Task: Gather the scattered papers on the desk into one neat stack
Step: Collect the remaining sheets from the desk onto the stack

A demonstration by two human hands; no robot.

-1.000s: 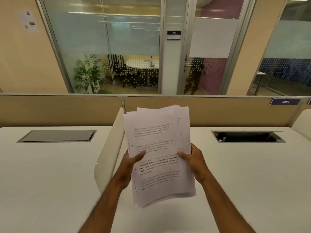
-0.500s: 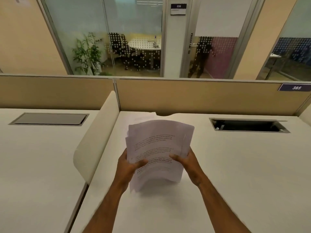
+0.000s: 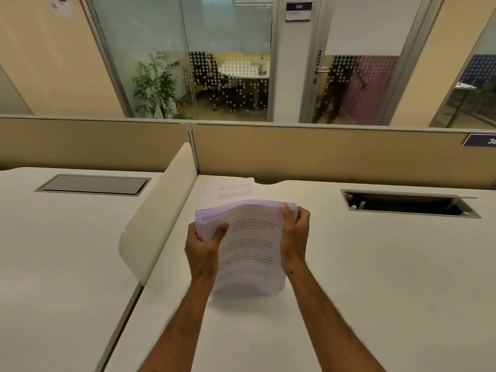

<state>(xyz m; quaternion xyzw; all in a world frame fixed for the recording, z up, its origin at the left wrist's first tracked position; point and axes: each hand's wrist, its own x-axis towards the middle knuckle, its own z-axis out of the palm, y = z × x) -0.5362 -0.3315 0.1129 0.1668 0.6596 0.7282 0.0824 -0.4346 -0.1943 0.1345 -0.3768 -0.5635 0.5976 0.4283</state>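
Papers (image 3: 249, 242), a thick white stack with lines of black print too blurred to read, stood in the middle of the frame on my desk (image 3: 375, 264). Their lower edge met the desktop and the sheets bowed toward me. My left hand (image 3: 204, 245) gripped the stack's left side, thumb across the front sheet. My right hand (image 3: 295, 237) clasped the right side, fingers curled round the top corner.

One loose sheet (image 3: 233, 190), printed too, lay flat just above the stack, near the partition.

At upper centre-right a door sign (image 3: 298, 6) read "030". Below it a vertical door plate (image 3: 319, 58) read "PUSH". At the right edge a dark partition label (image 3: 480, 140) showed a "3", with the rest cut off.

The top edges of the stack were nearly even, slightly stepped at the left.
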